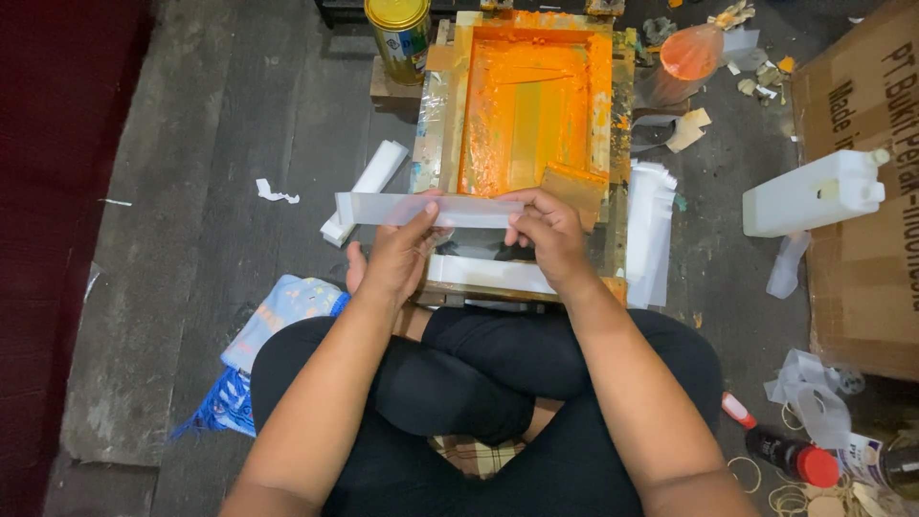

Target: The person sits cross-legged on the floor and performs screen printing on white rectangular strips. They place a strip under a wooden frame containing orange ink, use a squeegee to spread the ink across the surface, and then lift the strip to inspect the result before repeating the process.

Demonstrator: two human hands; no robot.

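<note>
A: Report the hands and what they hold.

B: The left hand [397,251] and the right hand [546,233] each pinch a long translucent plastic strip [421,209], fingers closed on it. The strip is held level, just above the near edge of the screen-printing frame [442,115].

A: Describe the frame.

B: It is a wooden frame coated with orange ink and lies flat on the floor, directly ahead of the seated person's crossed legs. A brown squeegee [574,185] rests at its near right corner.

A: Surface and surroundings?

B: The floor [191,191] is dark grey, worn and stained. A gold-lidded tin can [399,36] stands at the far left of the frame. A stack of white sheets [651,230] lies just right of the frame. Farther right, a white plastic jug [814,191] lies beside a cardboard box [862,191]. A patterned blue cloth [273,335] lies at the near left, beside the knee. A dark bottle with a red cap [795,458] lies at the near right, among rubber bands.
</note>
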